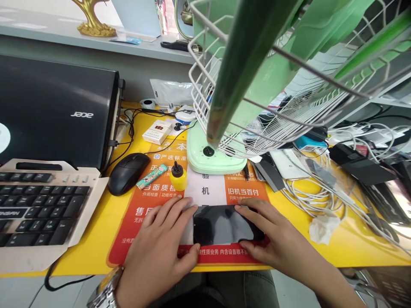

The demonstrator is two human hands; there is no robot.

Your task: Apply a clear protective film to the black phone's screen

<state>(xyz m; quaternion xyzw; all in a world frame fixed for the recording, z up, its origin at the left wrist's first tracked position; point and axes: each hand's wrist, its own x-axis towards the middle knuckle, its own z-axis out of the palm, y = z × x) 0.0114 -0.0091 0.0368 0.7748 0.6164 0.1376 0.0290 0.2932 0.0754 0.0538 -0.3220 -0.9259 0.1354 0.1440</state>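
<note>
A black smartphone point(226, 224) lies sideways, dark screen up, at the front of the red and orange printed mat point(128, 239). My left hand point(163, 239) is at its left end, index fingertip and thumb at the two corners, the other fingers stretched along the mat. Around the right end, my right hand point(276, 235) grips the phone between thumb and fingers. A metal watch point(107, 288) is on my left wrist. Just beyond my left fingers stands a small yellow bottle point(179, 179) with a black nozzle, and beside it lies a green printed packet point(152, 176).
A green fan point(216, 160) with a wire cage looms over the mat's far side. On the left are a black mouse point(128, 173), a keyboard point(48, 209) and an Acer laptop point(58, 111). Tangled white cables point(308, 196) and a crumpled tissue point(324, 226) lie to the right.
</note>
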